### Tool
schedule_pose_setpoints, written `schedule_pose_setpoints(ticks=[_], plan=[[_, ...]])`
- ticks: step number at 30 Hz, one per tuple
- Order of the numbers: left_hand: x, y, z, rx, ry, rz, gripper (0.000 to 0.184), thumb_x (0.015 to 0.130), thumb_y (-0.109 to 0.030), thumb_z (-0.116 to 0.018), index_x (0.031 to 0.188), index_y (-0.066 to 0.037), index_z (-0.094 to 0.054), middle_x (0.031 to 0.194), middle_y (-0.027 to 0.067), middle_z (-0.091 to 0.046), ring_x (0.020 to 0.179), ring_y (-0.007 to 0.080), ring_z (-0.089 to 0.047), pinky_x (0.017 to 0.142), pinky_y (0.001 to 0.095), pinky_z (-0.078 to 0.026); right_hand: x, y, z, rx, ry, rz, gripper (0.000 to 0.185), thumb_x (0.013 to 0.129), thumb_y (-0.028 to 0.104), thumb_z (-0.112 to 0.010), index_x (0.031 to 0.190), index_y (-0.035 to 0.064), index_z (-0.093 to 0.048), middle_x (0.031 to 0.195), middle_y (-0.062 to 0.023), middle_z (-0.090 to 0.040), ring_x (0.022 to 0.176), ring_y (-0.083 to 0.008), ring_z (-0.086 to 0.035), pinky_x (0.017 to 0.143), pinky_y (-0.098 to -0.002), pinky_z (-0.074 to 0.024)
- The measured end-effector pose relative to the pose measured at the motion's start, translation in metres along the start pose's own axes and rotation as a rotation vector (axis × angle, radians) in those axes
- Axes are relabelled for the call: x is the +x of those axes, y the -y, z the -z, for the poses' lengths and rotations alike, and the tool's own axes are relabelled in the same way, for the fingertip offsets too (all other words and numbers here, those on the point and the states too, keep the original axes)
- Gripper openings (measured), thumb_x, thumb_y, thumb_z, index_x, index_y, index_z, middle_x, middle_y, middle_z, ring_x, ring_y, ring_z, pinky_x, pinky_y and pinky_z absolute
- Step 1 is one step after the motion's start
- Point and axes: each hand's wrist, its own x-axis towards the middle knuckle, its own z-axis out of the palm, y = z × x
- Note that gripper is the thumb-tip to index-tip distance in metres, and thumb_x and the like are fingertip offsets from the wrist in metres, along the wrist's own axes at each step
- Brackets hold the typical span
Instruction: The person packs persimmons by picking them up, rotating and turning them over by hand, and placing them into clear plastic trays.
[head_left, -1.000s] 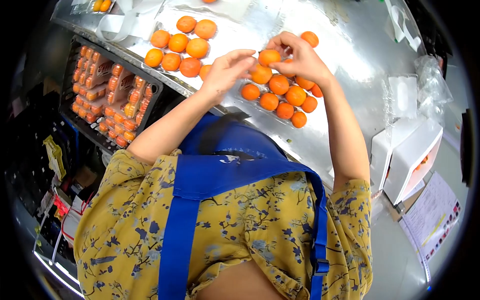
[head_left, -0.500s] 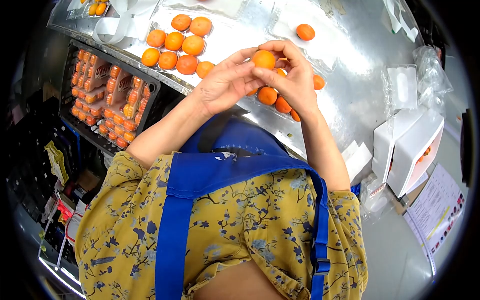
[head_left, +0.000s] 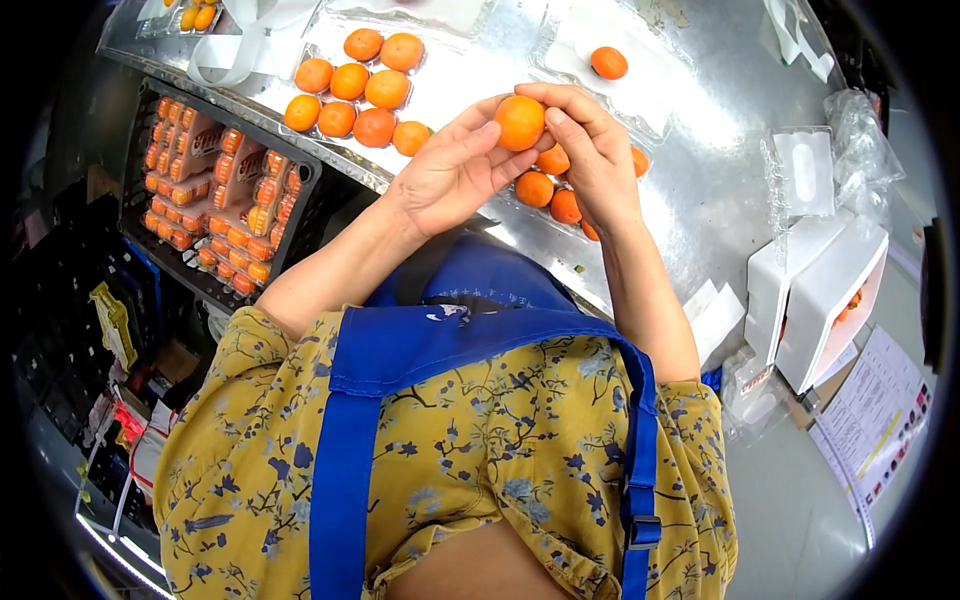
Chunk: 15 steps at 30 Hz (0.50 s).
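Observation:
Between my two hands, above the metal table, is a round mandarin orange (head_left: 520, 123). My left hand (head_left: 445, 175) cups it from the left, palm turned up, fingers behind and below the fruit. From the right, my right hand (head_left: 597, 158) grips it with fingertips along the top and side. Left of my hands, a clear plastic tray holds several mandarins (head_left: 374, 128) in rows. Partly hidden under my right hand, more mandarins (head_left: 534, 189) sit in another tray. A single mandarin (head_left: 609, 63) rests in a clear tray farther back.
At the left, below the table edge, a dark crate (head_left: 308, 172) holds stacked clear packs of orange fruit. To the right are a white foam box (head_left: 835, 300), crumpled clear plastic (head_left: 862, 145) and a printed sheet (head_left: 872, 425). White strips (head_left: 240, 50) lie at the table's back left.
The mandarin has been turned and raised slightly nearer in my hands, so more of it shows. My right-hand fingers have shifted around its side. The trays have stayed put.

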Motion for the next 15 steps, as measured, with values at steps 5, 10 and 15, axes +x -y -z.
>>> schedule_pose_setpoints(ticks=[5, 10, 15], plan=[[0.001, -0.001, -0.004, -0.069, 0.041, 0.008, 0.046, 0.094, -0.018, -0.056, 0.134, -0.003, -0.04, 0.132, 0.0139, -0.049, 0.126, 0.0281, -0.048, 0.107, 0.0381, -0.041, 0.0, -0.007, 0.001, -0.38, -0.009, 0.365, 0.039, 0.075, 0.01, -0.071, 0.112, 0.0036, -0.063, 0.102, -0.0082, -0.059, 0.09, -0.0192, -0.059, 0.079, -0.03, -0.0476], [0.003, 0.001, -0.009, -0.082, 0.05, 0.013, 0.047, 0.094, -0.015, -0.054, 0.137, -0.003, -0.037, 0.133, 0.0169, -0.048, 0.126, 0.0315, -0.048, 0.107, 0.0408, -0.04, -0.002, -0.005, 0.0, -0.52, -0.061, 0.443, 0.05, 0.064, 0.007, -0.076, 0.111, 0.0043, -0.062, 0.102, -0.0107, -0.06, 0.093, -0.0233, -0.059, 0.082, -0.0323, -0.0482], [0.006, -0.003, -0.017, 0.07, 0.014, 0.016, 0.046, 0.094, -0.014, -0.053, 0.136, -0.004, -0.037, 0.13, 0.0178, -0.05, 0.119, 0.0339, -0.054, 0.103, 0.0426, -0.044, -0.004, -0.001, 0.008, -0.577, -0.063, 0.444, 0.049, 0.064, 0.004, -0.074, 0.111, 0.0049, -0.062, 0.101, -0.012, -0.06, 0.093, -0.0251, -0.06, 0.081, -0.0332, -0.0501]])
